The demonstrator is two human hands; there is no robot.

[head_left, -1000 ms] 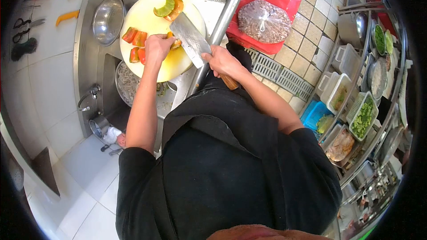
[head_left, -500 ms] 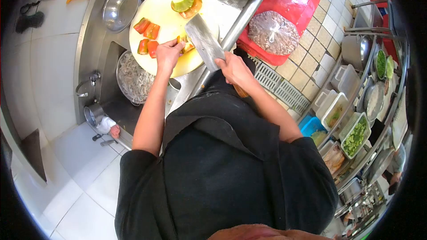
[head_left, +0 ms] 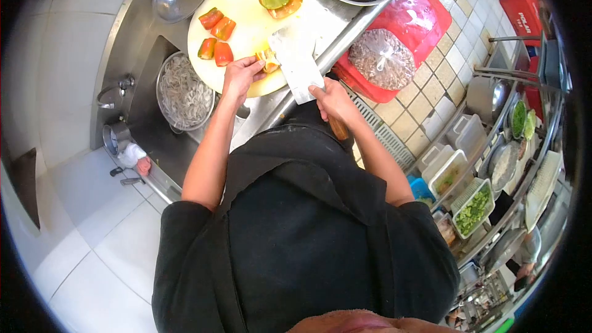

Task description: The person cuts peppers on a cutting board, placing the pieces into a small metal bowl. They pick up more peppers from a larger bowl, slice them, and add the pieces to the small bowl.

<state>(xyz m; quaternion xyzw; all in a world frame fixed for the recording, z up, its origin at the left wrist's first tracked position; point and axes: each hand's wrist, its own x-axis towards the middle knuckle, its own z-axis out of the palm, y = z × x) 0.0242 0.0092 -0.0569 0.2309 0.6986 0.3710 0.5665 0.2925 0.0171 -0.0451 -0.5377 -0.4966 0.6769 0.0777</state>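
Standing over the noodle bowl (head_left: 184, 94), pinning a pepper piece (head_left: 269, 60) to the round white board (head_left: 246, 24) with the curled left hand (head_left: 242, 74), gripping the big knife (head_left: 296, 65) by its handle in the closed right hand (head_left: 330, 100), blade right beside the pepper piece.

A steel counter (head_left: 139, 24) with a sunken sink (head_left: 148, 124) and tap (head_left: 114, 89) runs left of the left hand (head_left: 240, 74) in a brightly lit commercial kitchen. White wall tiles (head_left: 55, 68) stand farther left, and large white floor tiles (head_left: 92, 240) spread below. Right of the right hand (head_left: 330, 98), tan floor tiles (head_left: 444, 80) carry a drain grate (head_left: 385, 132) and a red crate (head_left: 425, 15). Farther right, well apart from that hand, a steel rack (head_left: 512, 148) holds tubs and pans.
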